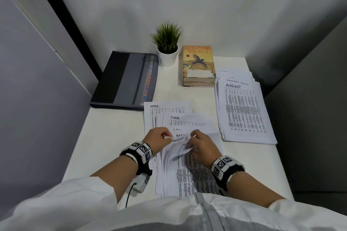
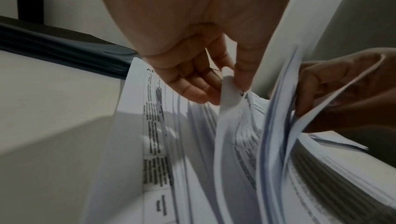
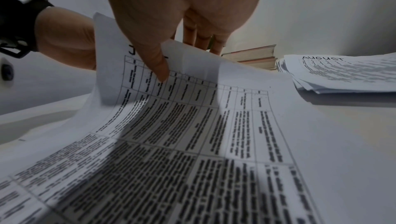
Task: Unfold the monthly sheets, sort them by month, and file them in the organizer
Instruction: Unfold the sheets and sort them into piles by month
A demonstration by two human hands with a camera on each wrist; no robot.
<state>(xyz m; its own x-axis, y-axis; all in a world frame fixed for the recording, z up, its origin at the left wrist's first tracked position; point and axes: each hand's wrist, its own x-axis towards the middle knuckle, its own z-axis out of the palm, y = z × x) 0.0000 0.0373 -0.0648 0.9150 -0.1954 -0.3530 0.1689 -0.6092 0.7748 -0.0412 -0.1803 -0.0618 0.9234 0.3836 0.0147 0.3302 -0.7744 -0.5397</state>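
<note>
At a white desk (image 1: 116, 137) set in a grey-walled corner, we see a person in white sleeves working through a fanned pile of monthly sheets (image 1: 187, 172) lying directly in front of them. The left hand (image 1: 156, 139) pinches the top edge of a sheet headed JANUARY (image 1: 178, 139), thumb against curled fingers (image 2: 193, 82), while the right hand (image 1: 202, 146) pinches the lifted upper part of another sheet (image 3: 193, 109), thumb on the printed face and fingers behind it; its heading begins with J, but from where we look the rest is covered, so we cannot say which month it is. Beyond the hands, sheets headed APRIL (image 1: 154, 106) and JUNE (image 1: 175, 117) lie flat, overlapping. A second stack (image 1: 244, 110), topped by AUGUST, sits to the right, apart from the first pile. The dark organizer (image 1: 125, 80) lies closed at the far left of the desk, its coloured tabs showing through a clear strip, touching the corner of the APRIL sheet. Behind stand a small potted plant (image 1: 167, 47) and two stacked books (image 1: 199, 65).
</note>
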